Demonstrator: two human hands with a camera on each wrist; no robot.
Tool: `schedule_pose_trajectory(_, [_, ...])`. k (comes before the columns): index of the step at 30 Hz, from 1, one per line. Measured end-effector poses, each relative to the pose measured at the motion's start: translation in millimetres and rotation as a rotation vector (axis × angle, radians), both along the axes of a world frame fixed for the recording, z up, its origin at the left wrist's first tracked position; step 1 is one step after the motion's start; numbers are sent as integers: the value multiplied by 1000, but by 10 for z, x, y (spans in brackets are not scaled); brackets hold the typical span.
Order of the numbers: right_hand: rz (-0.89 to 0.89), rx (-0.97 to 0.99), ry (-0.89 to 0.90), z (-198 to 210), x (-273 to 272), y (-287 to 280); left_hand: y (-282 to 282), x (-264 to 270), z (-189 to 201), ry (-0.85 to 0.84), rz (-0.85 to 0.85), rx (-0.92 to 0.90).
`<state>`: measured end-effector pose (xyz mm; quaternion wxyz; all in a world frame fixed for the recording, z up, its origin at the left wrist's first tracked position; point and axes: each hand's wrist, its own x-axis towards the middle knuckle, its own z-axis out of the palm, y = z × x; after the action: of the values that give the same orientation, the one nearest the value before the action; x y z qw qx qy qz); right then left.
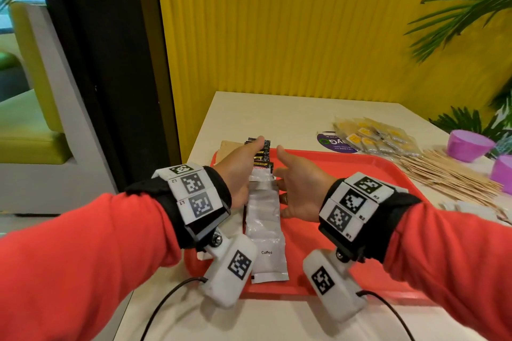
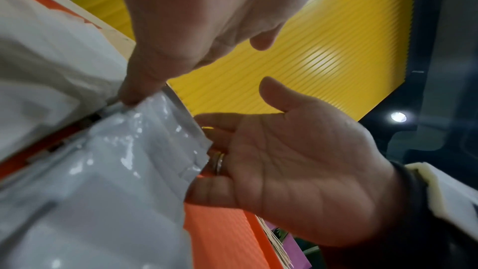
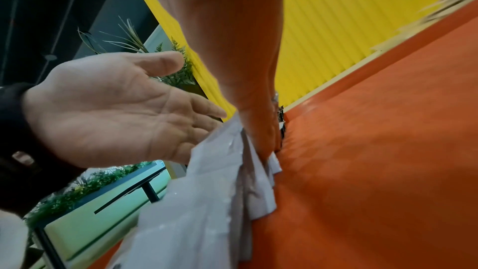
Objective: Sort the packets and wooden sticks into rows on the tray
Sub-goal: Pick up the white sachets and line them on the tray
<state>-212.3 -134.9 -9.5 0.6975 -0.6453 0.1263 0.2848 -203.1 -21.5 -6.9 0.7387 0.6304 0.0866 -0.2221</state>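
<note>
A row of white coffee packets (image 1: 264, 219) lies lengthwise on the left part of the red tray (image 1: 360, 174), with dark packets (image 1: 263, 153) at its far end. My left hand (image 1: 241, 169) stands on edge against the row's left side, fingers straight. My right hand (image 1: 299, 185) stands the same way against the right side, its fingers touching the packets. In the left wrist view a left fingertip (image 2: 134, 93) presses a glossy white packet (image 2: 116, 161). Yellow packets (image 1: 374, 138) and wooden sticks (image 1: 448, 177) lie on the table right of the tray.
Two purple cups (image 1: 471, 145) stand at the far right by a plant. A round purple sticker (image 1: 332, 142) and brown paper (image 1: 228, 147) lie behind the tray. Small white sachets (image 1: 476, 209) sit near the right edge. A yellow ribbed wall backs the cream table (image 1: 277, 113).
</note>
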Motion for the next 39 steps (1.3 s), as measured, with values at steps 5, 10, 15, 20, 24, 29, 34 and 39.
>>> schedule_pose_trajectory(5, [-32,-99,-18,40,20,-44,29,55,17,-72,-9,77])
schedule_pose_trajectory(10, [-152,-82,-24,77,70,-13,43,197,57,-72,69,100])
schedule_pose_trajectory(15, [-84,-31,-49,74,173,0,4,301,-7,-40,87,99])
schedule_pose_trajectory(20, [-84,-39,-71,49,244,-3,1,306,17,-44,37,155])
schedule_pose_trajectory(24, [-63,-42,-44,58,265,-30,6,297,74,-32,-24,140])
schedule_pose_trajectory(29, [-166,-94,-39,138,295,1,60,398,125,-25,33,89])
schedule_pose_trajectory(34, [-130,-55,-34,141,397,21,19,461,182,-18,49,74])
schedule_pose_trajectory(39, [-46,60,-30,148,449,28,21,604,69,71,27,-3])
